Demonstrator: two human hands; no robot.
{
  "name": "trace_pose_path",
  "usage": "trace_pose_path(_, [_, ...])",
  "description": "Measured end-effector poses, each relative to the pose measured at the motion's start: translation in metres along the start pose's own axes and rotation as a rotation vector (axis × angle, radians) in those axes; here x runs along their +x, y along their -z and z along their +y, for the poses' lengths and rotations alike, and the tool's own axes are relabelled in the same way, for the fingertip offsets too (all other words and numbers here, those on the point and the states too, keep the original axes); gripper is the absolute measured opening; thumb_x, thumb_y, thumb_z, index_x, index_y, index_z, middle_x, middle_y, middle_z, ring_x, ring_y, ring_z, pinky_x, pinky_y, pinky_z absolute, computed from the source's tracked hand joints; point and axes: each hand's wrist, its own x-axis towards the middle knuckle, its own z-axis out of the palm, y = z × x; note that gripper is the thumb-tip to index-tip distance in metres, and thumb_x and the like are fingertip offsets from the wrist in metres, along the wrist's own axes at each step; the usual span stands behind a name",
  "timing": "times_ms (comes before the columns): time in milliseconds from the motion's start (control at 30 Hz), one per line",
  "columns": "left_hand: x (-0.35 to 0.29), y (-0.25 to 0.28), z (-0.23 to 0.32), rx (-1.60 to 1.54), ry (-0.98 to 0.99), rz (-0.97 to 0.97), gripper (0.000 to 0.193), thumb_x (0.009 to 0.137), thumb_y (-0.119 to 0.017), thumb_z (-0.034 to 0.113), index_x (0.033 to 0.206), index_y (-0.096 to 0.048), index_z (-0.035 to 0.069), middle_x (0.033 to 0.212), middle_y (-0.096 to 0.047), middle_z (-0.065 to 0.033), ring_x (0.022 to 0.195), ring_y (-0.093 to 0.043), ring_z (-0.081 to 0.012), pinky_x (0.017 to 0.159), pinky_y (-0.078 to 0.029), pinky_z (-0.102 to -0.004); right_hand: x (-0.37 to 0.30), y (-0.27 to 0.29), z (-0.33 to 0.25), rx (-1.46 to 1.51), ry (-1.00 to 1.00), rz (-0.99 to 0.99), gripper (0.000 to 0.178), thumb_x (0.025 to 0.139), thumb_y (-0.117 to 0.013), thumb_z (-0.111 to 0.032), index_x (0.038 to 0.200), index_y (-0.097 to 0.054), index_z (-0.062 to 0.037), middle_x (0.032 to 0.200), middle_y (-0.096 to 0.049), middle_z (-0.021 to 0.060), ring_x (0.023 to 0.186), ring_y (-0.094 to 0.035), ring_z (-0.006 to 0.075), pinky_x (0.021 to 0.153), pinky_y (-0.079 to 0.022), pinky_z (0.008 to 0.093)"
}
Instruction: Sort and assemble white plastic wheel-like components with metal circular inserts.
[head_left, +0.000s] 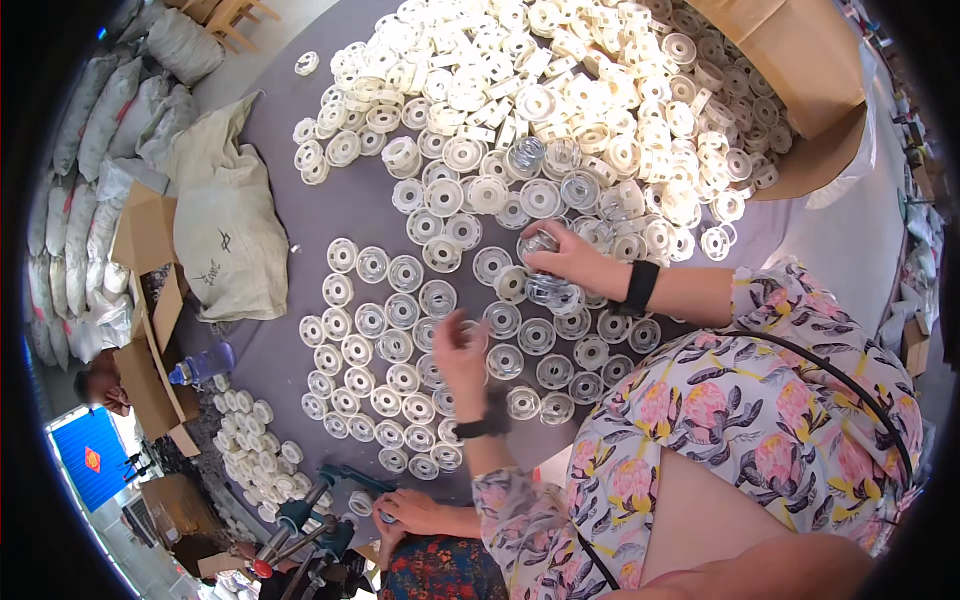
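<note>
My right hand, with a black band on the wrist, closes on a shiny silvery ring above the round white parts. More silvery rings lie just below its palm. My left hand hovers over rows of flat round parts, white with open centres; many carry a shiny rim. Motion smears its fingers, so I cannot make out whether they hold anything. Farther off, a loose silvery coil or ring stack rests at the near edge of a big heap of white wheel-like parts.
A cardboard box tips open beside the heap at the far right. Toward the left are a woven sack, a purple bottle and smaller white parts. A co-worker's hand is near a green hand press at the bottom.
</note>
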Motion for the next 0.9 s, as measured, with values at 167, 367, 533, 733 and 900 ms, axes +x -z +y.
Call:
trace_pose_path(167, [-0.031, -0.056, 0.032, -0.187, -0.201, -0.067, 0.05, 0.077, -0.066, 0.008, 0.121, -0.045, -0.001, 0.104, -0.055, -0.0088, 0.078, -0.054, -0.011, 0.065, -0.046, -0.0241, -0.005, -0.027, 0.016, 0.014, -0.032, 0.05, 0.063, 0.076, -0.068, -0.034, 0.123, -0.039, -0.0061, 0.094, -0.053, 0.0092, 0.076, -0.051, 0.0125, 0.06, -0.045, 0.0252])
trace_pose_path(367, [-0.049, -0.064, 0.036, -0.037, -0.249, 0.057, 0.042, 0.083, -0.061, 0.008, 0.12, -0.046, -0.005, 0.089, -0.06, -0.007, 0.072, -0.056, -0.0111, 0.065, -0.045, -0.0229, -0.017, -0.028, 0.011, -0.09, -0.036, 0.016, 0.065, 0.073, -0.07, -0.029, 0.125, -0.037, -0.0067, 0.084, -0.049, 0.0063, 0.073, -0.05, 0.0119, 0.055, -0.044, 0.0251])
trace_pose_path(533, [-0.066, -0.065, 0.031, -0.619, 0.102, -0.026, 0.035, 0.093, -0.041, 0.03, 0.095, -0.054, -0.002, 0.075, -0.061, -0.0086, 0.062, -0.059, -0.0158, 0.059, -0.048, -0.0249, -0.026, -0.016, -0.001, -0.435, 0.357, -0.029, 0.062, 0.071, -0.07, -0.025, 0.123, -0.04, -0.0088, 0.082, -0.05, 0.0057, 0.072, -0.05, 0.0125, 0.062, -0.044, 0.0278])
trace_pose_path(733, [-0.086, -0.033, 0.001, -1.883, 0.265, -0.878, 0.049, 0.091, -0.034, 0.048, 0.078, -0.051, 0.005, 0.056, -0.051, -0.0045, 0.048, -0.052, -0.0193, 0.044, -0.044, -0.028, 0.002, 0.038, -0.029, -0.103, 0.179, 0.337, 0.059, 0.073, -0.067, -0.027, 0.122, -0.043, -0.0067, 0.097, -0.052, 0.0089, 0.075, -0.051, 0.0152, 0.069, -0.045, 0.0293])
trace_pose_path(900, [-0.056, 0.05, -0.067, -0.293, 0.304, 0.193, 0.035, 0.085, -0.058, 0.037, 0.082, -0.051, 0.003, 0.065, -0.055, -0.0069, 0.053, -0.052, -0.015, 0.053, -0.043, -0.0266, -0.016, 0.013, -0.034, -0.138, 0.075, 0.065, 0.056, 0.076, -0.065, -0.03, 0.121, -0.043, -0.0053, 0.099, -0.053, 0.008, 0.078, -0.05, 0.0125, 0.067, -0.044, 0.0268])
